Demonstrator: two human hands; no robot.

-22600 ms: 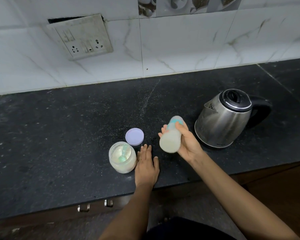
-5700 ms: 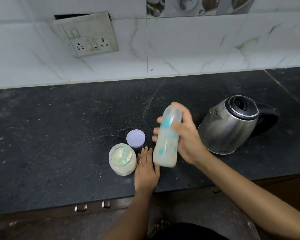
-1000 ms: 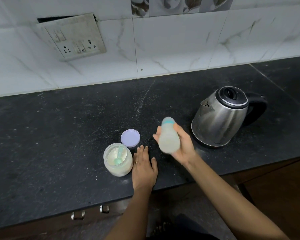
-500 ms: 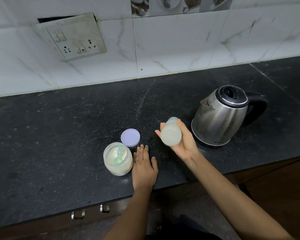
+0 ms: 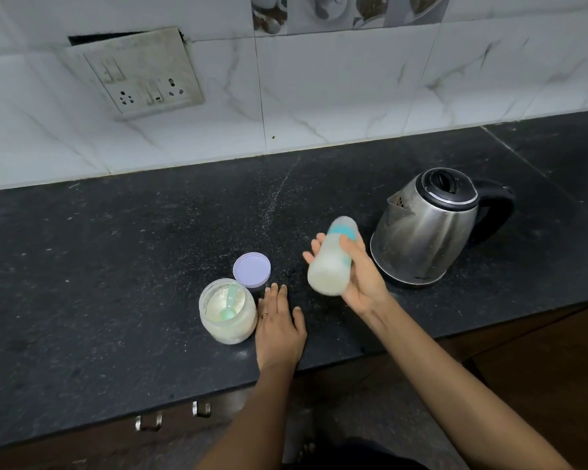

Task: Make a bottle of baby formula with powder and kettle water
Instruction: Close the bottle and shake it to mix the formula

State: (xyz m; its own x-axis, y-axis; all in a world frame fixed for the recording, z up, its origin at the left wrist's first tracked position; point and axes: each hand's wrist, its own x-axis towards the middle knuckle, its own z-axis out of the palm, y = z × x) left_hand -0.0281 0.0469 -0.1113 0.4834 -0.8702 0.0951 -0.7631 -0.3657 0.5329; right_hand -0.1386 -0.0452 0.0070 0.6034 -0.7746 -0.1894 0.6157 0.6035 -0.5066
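Bottle (image 5: pixel 331 262) has tipped further upright, right hand (image 5: pixel 364 279) gripping it; left hand (image 5: pixel 279 323) flat on counter (image 5: pixel 116 266).

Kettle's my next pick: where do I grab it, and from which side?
By the black handle, coming from the right. It loops off the kettle opposite the spout, which points left, and the kettle stands upright, so the loop is open to a wrap-around grip.

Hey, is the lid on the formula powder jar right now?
No, the powder jar stands open with a scoop inside, and its purple lid lies on the counter behind it.
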